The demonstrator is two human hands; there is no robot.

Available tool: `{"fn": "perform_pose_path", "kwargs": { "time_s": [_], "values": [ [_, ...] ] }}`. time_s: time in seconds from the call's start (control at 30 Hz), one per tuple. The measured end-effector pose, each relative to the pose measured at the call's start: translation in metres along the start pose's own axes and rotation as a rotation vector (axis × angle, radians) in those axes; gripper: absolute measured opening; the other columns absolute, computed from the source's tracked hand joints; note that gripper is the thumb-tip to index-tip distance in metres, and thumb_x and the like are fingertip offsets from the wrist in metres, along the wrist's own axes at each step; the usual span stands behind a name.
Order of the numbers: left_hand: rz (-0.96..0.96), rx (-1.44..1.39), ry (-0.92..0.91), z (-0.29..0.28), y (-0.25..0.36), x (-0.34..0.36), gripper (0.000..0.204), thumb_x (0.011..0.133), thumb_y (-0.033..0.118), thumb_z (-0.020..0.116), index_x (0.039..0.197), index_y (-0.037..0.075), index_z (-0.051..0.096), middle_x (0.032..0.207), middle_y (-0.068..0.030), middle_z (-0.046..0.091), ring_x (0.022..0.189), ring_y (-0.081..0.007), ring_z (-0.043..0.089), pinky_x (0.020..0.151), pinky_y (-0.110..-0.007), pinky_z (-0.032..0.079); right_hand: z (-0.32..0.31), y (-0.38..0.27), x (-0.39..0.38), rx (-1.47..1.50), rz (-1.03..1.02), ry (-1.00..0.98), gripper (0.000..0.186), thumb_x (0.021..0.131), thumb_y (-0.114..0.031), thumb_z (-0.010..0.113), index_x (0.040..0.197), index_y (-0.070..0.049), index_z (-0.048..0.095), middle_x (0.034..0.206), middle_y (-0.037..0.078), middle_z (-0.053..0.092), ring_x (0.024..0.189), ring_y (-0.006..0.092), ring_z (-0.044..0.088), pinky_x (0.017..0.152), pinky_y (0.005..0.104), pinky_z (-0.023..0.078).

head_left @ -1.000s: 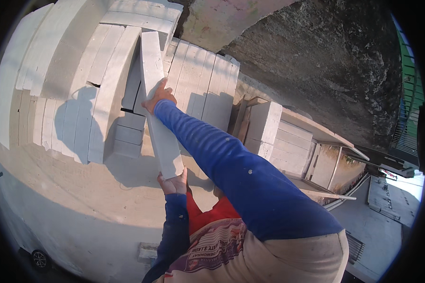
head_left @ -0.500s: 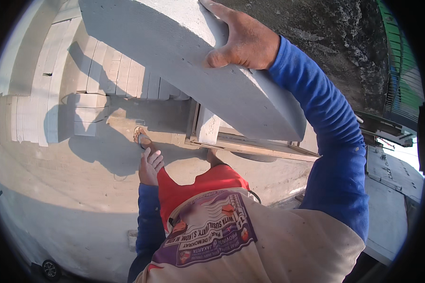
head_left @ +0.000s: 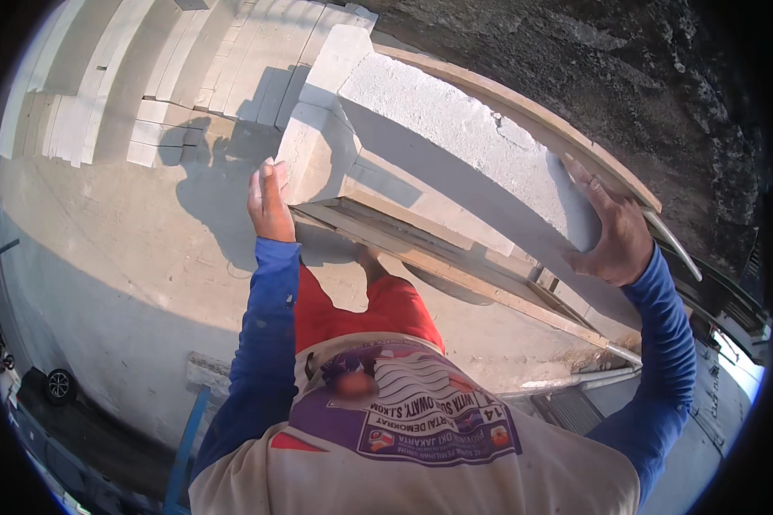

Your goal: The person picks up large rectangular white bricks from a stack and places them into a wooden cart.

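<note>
1. The long pale block [head_left: 455, 124] is in front of you, to the right of centre, over the wooden cart [head_left: 498, 302]. Its long axis slants from upper left to lower right, one end toward the stacks and the other toward your right sleeve [head_left: 661, 343]. A rough, sunlit narrow face is uppermost; a smooth, shaded side faces you.

2. Your right hand [head_left: 620, 233] grips the lower-right part of it, thumb on the shaded side, fingers spread over the rough face toward the far edge. Hand and sleeve cover some of that end.

3. Your left hand [head_left: 270, 204] is up against the outer edge of the pale end blocks [head_left: 322, 142] at the cart's left end, fingers close together and pointing away from you. You cannot tell from here whether they press or merely rest there.

4. The block's underside and far side are hidden, so whether it bears on the cart's load is unclear. Below the cart's near rail, only part of a dark wheel [head_left: 449, 285] shows.

5. Beyond the sunlit ground [head_left: 120, 223], pale stacks [head_left: 258, 51] run out of view at the upper left.

6. A dark, stained wall [head_left: 593, 51] fills the upper right, cut off by the round rim.
</note>
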State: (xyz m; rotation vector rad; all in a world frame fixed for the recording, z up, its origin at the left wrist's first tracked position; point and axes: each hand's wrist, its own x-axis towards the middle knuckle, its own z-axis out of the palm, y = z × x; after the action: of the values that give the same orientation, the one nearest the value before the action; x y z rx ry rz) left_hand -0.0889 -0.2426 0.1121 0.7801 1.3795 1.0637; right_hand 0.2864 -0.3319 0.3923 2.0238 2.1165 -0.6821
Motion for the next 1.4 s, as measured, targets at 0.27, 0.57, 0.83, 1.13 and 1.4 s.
{"fn": "perform_pose_path", "kwargs": {
  "time_s": [0.27, 0.57, 0.83, 1.13, 1.4],
  "values": [
    [0.060, 0.266, -0.047, 0.042, -0.036, -0.049, 0.055, 0.098, 0.040, 0.051, 0.126, -0.008, 0.053, 0.119, -0.0192, 0.062, 0.114, -0.0261, 0.057, 0.099, -0.033, 0.041, 0.169, 0.099, -0.005, 0.047, 0.098, -0.436, 0.101, 0.057, -0.028, 0.075, 0.149, -0.016, 0.034, 0.112, 0.018, 0.057, 0.099, 0.0344, 0.063, 0.088, 0.0440, 0.051],
    [0.198, 0.669, -0.274, 0.103, -0.059, -0.038, 0.054, 0.096, 0.037, 0.053, 0.124, -0.009, 0.055, 0.121, -0.0278, 0.061, 0.113, -0.0371, 0.059, 0.098, -0.040, 0.044, 0.274, 0.095, 0.010, 0.074, 0.021, -0.575, 0.102, 0.067, -0.029, 0.074, 0.154, -0.023, 0.022, 0.121, 0.020, 0.054, 0.101, 0.0366, 0.062, 0.089, 0.0453, 0.051],
    [0.390, 1.086, -0.284, 0.093, -0.139, -0.035, 0.045, 0.094, 0.032, 0.053, 0.119, -0.005, 0.059, 0.117, -0.0257, 0.061, 0.111, -0.0408, 0.055, 0.100, -0.048, 0.040, 0.371, 0.089, 0.037, 0.090, 0.013, -0.648, 0.101, 0.077, -0.027, 0.073, 0.155, -0.031, 0.009, 0.136, 0.025, 0.043, 0.113, 0.0421, 0.057, 0.097, 0.0485, 0.047],
    [0.381, 1.233, -0.312, 0.063, -0.195, -0.049, 0.037, 0.092, 0.029, 0.051, 0.108, -0.001, 0.066, 0.110, -0.0181, 0.066, 0.109, -0.0349, 0.057, 0.101, -0.048, 0.037, 0.453, 0.077, 0.071, -0.020, 0.069, -0.682, 0.100, 0.079, -0.028, 0.073, 0.154, -0.035, 0.008, 0.139, 0.025, 0.043, 0.109, 0.0435, 0.059, 0.090, 0.0509, 0.051],
    [0.473, 1.193, -0.284, 0.058, -0.201, -0.051, 0.030, 0.090, 0.025, 0.052, 0.103, 0.002, 0.067, 0.102, -0.0152, 0.067, 0.104, -0.0331, 0.059, 0.096, -0.048, 0.039, 0.483, 0.079, 0.068, -0.104, 0.100, -0.611, 0.097, 0.079, -0.028, 0.074, 0.153, -0.033, 0.013, 0.135, 0.024, 0.045, 0.108, 0.0450, 0.059, 0.087, 0.0534, 0.053]
  ]
}}
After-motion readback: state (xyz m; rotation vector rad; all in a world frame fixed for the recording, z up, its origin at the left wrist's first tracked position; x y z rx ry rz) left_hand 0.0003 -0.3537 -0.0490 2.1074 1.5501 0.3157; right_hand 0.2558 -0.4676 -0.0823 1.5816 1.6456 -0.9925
